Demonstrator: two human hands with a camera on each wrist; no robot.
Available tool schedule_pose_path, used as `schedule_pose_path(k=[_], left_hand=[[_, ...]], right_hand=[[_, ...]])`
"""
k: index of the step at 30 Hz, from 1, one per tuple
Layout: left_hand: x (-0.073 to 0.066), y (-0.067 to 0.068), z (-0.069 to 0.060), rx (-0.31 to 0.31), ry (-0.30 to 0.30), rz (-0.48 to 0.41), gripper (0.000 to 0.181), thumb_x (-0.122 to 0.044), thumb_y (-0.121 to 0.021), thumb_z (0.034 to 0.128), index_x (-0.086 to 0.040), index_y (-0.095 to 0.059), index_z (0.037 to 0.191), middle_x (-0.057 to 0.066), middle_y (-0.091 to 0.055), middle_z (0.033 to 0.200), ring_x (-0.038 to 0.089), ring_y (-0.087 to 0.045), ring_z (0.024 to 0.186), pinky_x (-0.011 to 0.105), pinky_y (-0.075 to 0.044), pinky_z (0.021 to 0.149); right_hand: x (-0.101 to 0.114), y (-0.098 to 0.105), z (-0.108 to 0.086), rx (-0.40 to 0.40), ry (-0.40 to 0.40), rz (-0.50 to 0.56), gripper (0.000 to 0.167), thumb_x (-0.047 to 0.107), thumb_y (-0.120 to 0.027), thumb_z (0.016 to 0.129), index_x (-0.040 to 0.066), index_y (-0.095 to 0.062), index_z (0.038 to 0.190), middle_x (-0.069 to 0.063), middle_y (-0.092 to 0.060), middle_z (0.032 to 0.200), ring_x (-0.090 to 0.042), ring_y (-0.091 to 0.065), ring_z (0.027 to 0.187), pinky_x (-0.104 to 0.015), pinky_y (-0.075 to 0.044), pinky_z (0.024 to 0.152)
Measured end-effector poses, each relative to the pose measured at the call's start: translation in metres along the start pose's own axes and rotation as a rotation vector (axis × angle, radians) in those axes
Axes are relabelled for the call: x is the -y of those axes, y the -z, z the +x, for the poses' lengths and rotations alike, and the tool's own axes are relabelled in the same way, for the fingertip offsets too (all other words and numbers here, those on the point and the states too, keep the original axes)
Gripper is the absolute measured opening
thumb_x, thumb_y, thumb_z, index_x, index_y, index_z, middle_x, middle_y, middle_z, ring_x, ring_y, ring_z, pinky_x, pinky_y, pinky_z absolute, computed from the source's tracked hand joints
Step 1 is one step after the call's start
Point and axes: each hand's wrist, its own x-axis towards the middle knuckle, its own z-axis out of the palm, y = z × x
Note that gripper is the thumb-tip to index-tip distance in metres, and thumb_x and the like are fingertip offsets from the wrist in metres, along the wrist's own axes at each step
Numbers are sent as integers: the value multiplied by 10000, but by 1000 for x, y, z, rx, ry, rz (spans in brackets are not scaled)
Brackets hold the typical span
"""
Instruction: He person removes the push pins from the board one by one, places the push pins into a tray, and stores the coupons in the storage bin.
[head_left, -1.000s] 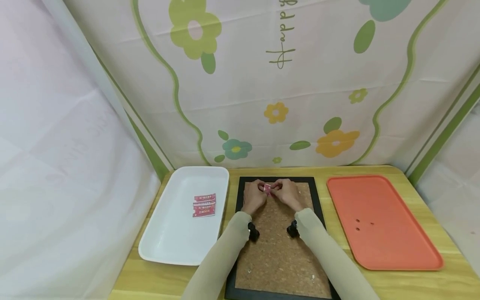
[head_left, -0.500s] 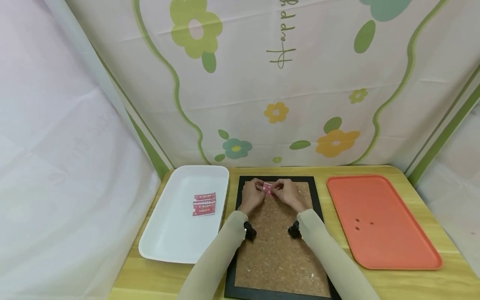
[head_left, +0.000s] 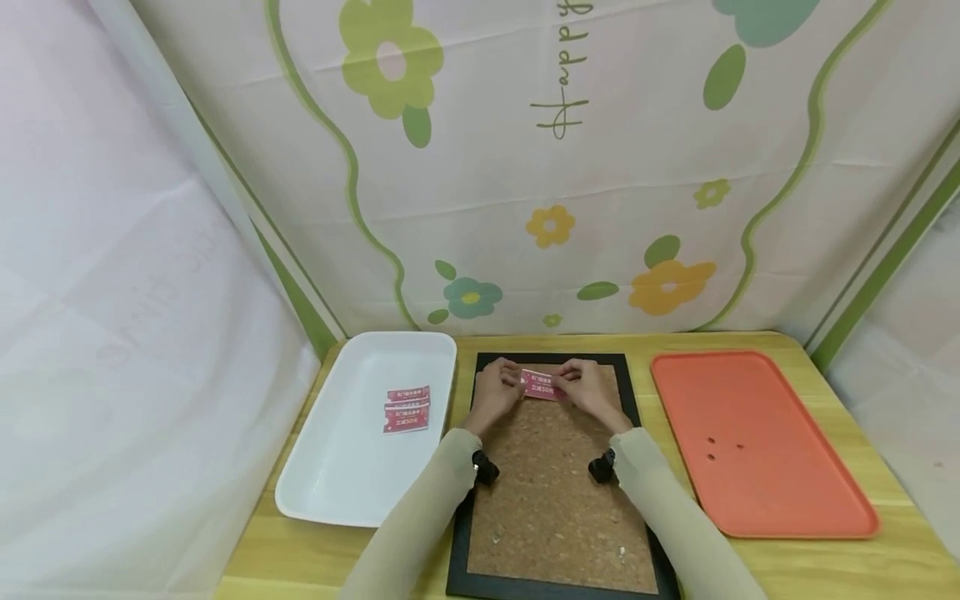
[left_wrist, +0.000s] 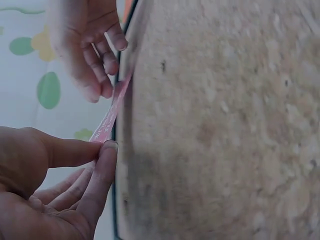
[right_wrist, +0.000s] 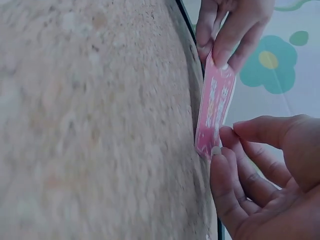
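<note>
A red coupon [head_left: 538,384] with white print lies between both hands near the far end of a framed cork board [head_left: 555,517]. My left hand [head_left: 495,390] pinches the coupon's left end between thumb and finger, as the left wrist view also shows. At the other end is my right hand [head_left: 588,390]. In the right wrist view its thumb and fingers [right_wrist: 216,172] are parted, with a fingertip at the coupon's [right_wrist: 216,107] corner; whether it presses there I cannot tell. The coupon stands slightly tilted off the cork in both wrist views.
To the left, a white tray [head_left: 337,475] holds several similar red coupons [head_left: 407,417]. An orange tray [head_left: 780,467] on the right has a few small dark spots or items [head_left: 711,457]. A printed cloth [head_left: 480,167] hangs behind the wooden table [head_left: 832,575].
Both hands have spread apart, left hand leftward and right hand rightward. More of the coupon's printed face now shows between them. The trays have stayed in place.
</note>
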Motion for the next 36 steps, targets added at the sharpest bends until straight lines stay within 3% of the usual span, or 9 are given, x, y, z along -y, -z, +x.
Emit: schedule_pose_path(k=[4, 8, 13, 17, 25, 30, 33, 36], left_hand=[[-10, 11, -4, 5, -71, -16, 328, -53, -717, 953, -16, -660, 1275, 146, -791, 1008, 257, -758, 907, 385, -630, 794], [-19, 25, -7, 29, -91, -41, 347, -77, -700, 978, -21, -647, 1316, 159, -785, 1020, 281, -758, 937, 393, -628, 814], [-25, 45, -12, 49, -100, -95, 354, -85, -695, 989, -6, -628, 1327, 204, -774, 1045, 324, -759, 952, 399, -634, 812], [-22, 59, -17, 40, -119, -92, 367, -114, -716, 985, -22, -631, 1330, 184, -790, 1040, 326, -770, 951, 383, -639, 800], [-7, 83, -24, 12, -68, -143, 403, -135, -750, 962, -58, -641, 1343, 165, -806, 1028, 344, -786, 907, 460, -636, 851], [0, 101, -26, -18, -13, -146, 430, -150, -764, 952, -82, -636, 1356, 151, -805, 1020, 332, -785, 906, 448, -634, 827], [5, 112, -27, -35, 7, -124, 423, -144, -761, 951, -79, -638, 1350, 161, -802, 1009, 378, -774, 928, 392, -618, 782], [10, 123, -29, -51, 48, -106, 419, -143, -758, 952, -87, -640, 1350, 162, -800, 1008, 382, -776, 922, 378, -604, 750]], right_hand=[[2, 11, -5, -52, 38, -42, 139, 179, -714, 996, 75, -782, 1056, -140, -789, 1008, -222, -731, 873, -311, -591, 719], [4, 21, -9, -78, 64, -70, 146, 216, -718, 999, 115, -798, 1066, -101, -790, 1006, -195, -720, 878, -361, -604, 791], [6, 31, -14, -93, 88, -60, 177, 208, -710, 1004, 76, -797, 1084, -128, -784, 1010, -263, -724, 892, -379, -602, 785], [3, 39, -19, -109, 81, -79, 184, 211, -714, 1002, 70, -792, 1092, -118, -781, 1004, -275, -721, 890, -318, -584, 758], [-5, 62, -33, -127, 76, -85, 203, 185, -707, 1005, 34, -756, 1131, -161, -766, 1021, -318, -712, 888, -231, -552, 702], [-14, 74, -42, -143, 61, -56, 222, 188, -713, 1001, 7, -727, 1129, -211, -744, 1013, -380, -698, 877, -361, -610, 628], [-21, 82, -48, -156, 64, -63, 210, 180, -728, 989, 1, -724, 1099, -213, -737, 985, -291, -696, 816, -382, -611, 596], [-29, 89, -55, -176, 74, -94, 172, 154, -738, 975, 12, -733, 1072, -182, -741, 973, -118, -661, 775, -271, -582, 623]])
